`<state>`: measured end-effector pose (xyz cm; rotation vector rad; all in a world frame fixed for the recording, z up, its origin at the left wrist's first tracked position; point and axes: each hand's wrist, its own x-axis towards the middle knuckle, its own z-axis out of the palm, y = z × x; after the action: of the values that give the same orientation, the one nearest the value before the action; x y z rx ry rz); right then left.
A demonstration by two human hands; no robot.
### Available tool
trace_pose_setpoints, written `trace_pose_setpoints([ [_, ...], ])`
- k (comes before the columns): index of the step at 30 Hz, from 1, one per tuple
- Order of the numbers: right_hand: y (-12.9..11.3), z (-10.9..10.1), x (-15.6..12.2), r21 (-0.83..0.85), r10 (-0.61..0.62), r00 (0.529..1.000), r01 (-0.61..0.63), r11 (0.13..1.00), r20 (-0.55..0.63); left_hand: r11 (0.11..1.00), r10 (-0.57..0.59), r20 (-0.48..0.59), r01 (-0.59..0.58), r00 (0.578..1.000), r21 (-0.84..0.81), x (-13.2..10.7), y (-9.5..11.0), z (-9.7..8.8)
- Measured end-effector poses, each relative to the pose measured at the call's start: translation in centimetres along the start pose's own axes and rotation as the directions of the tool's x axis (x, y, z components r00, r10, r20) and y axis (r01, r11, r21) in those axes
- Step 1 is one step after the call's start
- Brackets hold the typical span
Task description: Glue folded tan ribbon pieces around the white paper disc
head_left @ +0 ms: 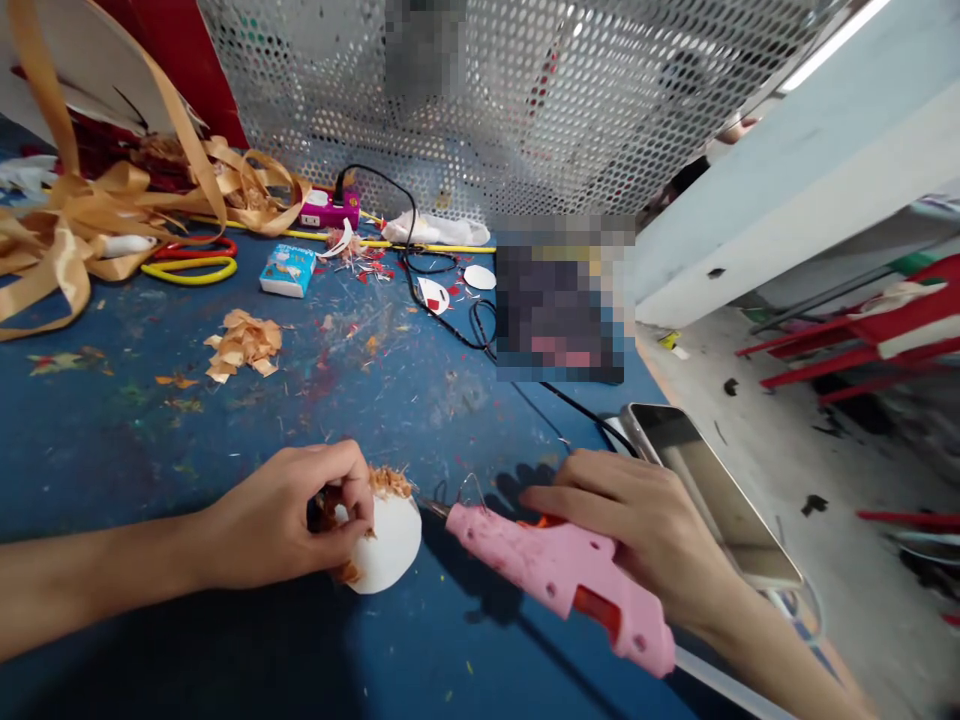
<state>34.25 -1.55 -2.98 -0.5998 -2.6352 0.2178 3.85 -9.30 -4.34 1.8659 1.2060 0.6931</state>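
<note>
right grip (pixel 641 520) is closed around the handle of a pink hot glue gun (pixel 540 565); left grip (pixel 315 510) is pinched narrow, thumb and forefinger on what looks like a small brown scrap (pixel 369 533). beneath them spreads the blue, paint-flecked tabletop (pixel 405 400). gold satin ribbon (pixel 64 255) tangles at its far left, and a smartphone (pixel 712 490) lies at its right edge, just past the right grip. the glue gun's long axis slants from lower right to upper left, bringing its metal nozzle (pixel 435 508) just beside the right rim of a white paper disc (pixel 394 550); whether they touch cannot be told. the disc lies at the left grip's fingertips, well to the left of the right grip, so the left is nearer; being round, it has no long axis. curled brown trimmings (pixel 390 483) line its upper and left rim. loose peach-coloured clippings (pixel 244 345) sit heaped beyond the left grip, well apart from the disc.
</note>
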Motion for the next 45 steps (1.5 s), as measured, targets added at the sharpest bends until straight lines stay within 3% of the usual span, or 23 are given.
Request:
trace_pose_setpoints([
  [4,-0.3,0.2,0.8,-0.088,-0.037,0.999,0.035,0.995,-0.015,1.000,0.007,0.004,-0.007,1.000,0.012,0.1,-0.1,0.0],
  [25,-1.0,1.2,0.6,-0.135,-0.024,0.999,0.019,0.991,-0.031,0.999,-0.028,0.049,0.025,0.998,0.046,0.2,0.2,-0.2],
  [40,-1.2,0.7,1.1,-0.170,-0.060,0.998,0.059,0.984,-0.002,0.999,0.024,0.041,-0.026,0.999,0.045,0.2,0.1,-0.1],
  [45,-0.2,0.1,0.6,-0.212,-0.057,0.998,0.047,0.976,-0.037,0.998,0.020,0.024,-0.021,1.000,0.060,0.1,0.1,-0.1],
])
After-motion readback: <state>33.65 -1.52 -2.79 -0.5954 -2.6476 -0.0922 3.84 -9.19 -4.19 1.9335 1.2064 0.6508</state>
